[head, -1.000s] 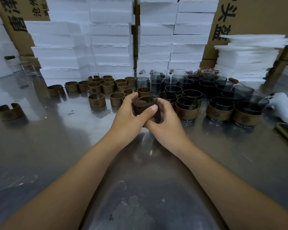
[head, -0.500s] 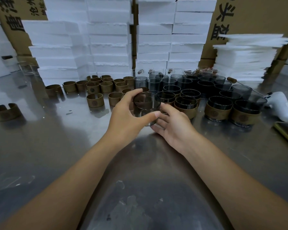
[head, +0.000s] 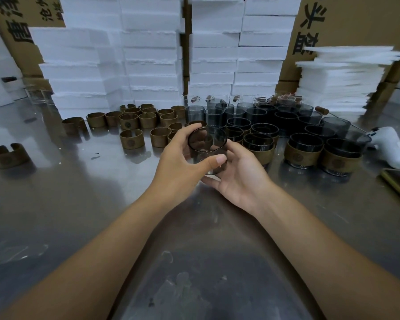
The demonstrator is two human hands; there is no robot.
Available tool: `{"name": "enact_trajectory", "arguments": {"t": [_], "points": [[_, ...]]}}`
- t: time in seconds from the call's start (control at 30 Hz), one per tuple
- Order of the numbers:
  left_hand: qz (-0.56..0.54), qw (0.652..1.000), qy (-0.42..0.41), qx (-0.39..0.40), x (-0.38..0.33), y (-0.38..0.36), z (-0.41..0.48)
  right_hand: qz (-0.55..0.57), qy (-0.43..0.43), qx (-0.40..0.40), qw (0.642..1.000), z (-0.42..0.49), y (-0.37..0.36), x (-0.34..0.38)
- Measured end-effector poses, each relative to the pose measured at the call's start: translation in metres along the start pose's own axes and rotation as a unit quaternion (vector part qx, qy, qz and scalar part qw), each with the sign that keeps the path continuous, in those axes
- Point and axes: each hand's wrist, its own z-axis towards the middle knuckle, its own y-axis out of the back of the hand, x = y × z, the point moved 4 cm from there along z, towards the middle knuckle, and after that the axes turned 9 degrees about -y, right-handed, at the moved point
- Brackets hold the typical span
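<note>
Smoky grey glass, bare of any wrap: that is the tumbler [head: 207, 146] I hold up off the steel table [head: 79, 204], just in front of the crowd of cups. My left hand [head: 180, 165] grips it, thumb laid across the near wall and fingers curled over the far rim. My right hand [head: 243, 176] lies palm up beside and below it, fingers stretched under the base. Their tips are hidden behind my left hand, so I think they only support the glass rather than clasp it.

No sleeve is on this tumbler yet, so I judge this one to be at its start. To my right stands a handful of finished glasses [head: 303, 151], each with a brown band round its lower half. Behind them wait many more plain dark glasses [head: 217, 116]. To my left a large batch of loose brown sleeves [head: 132, 142] stands open on the table. By my reckoning only a small share is done and most of the pile is left.
</note>
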Motion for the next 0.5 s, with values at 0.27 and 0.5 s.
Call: {"name": "enact_trajectory", "arguments": {"t": [0.27, 0.5], "points": [[-0.029, 1.000, -0.002, 0.001, -0.0001, 0.0003, 0.0004, -0.007, -0.041, 0.038, 0.998, 0.0004, -0.0028, -0.0058], [-0.022, 1.000, -0.016, 0.006, 0.0017, 0.0036, 0.0025, -0.044, -0.066, 0.014, 0.997, 0.0021, 0.0028, -0.0058]]}}
